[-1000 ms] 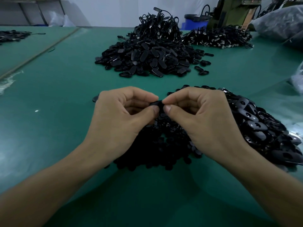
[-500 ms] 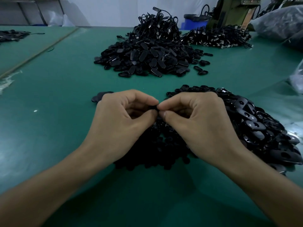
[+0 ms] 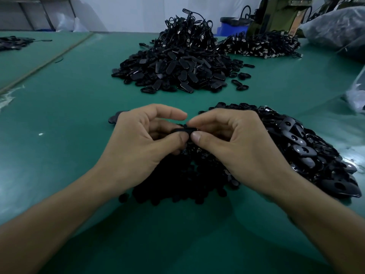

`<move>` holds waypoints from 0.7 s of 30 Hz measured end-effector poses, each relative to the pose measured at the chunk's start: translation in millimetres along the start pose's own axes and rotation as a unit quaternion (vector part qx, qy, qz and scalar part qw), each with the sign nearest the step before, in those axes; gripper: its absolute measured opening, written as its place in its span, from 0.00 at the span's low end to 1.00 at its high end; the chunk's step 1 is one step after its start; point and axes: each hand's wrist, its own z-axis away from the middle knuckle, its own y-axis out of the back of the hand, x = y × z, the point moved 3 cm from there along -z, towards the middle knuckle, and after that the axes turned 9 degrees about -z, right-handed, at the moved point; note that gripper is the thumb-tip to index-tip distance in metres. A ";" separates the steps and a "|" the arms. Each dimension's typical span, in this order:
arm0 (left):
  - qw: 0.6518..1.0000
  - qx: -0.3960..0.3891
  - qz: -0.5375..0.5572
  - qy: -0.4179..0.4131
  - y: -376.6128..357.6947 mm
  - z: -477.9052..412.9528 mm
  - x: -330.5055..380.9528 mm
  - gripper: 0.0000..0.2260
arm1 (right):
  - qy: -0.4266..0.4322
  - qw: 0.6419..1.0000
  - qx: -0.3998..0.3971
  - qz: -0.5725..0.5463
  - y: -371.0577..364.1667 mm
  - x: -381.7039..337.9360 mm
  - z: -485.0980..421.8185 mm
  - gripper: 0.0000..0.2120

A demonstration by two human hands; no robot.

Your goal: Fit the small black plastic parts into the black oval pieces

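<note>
Between both hands [image 3: 185, 139], a black oval piece [image 3: 184, 130] sits pinched by thumbs.

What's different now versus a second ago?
Both hands sank slightly toward the near pile. The left hand lifted its index finger off the black oval piece, which its thumb and the right hand still pinch. The far pile and green table are unchanged.

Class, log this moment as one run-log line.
step: fitting | left hand: pinches piece | right hand: pinches same piece | beneath: parts pile | table: green
</note>
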 end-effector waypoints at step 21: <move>1.000 -0.014 0.013 0.021 2.2 2.6 -0.1 0.11 | -0.036 0.998 -0.032 -0.030 6.3 -0.5 -3.5 0.04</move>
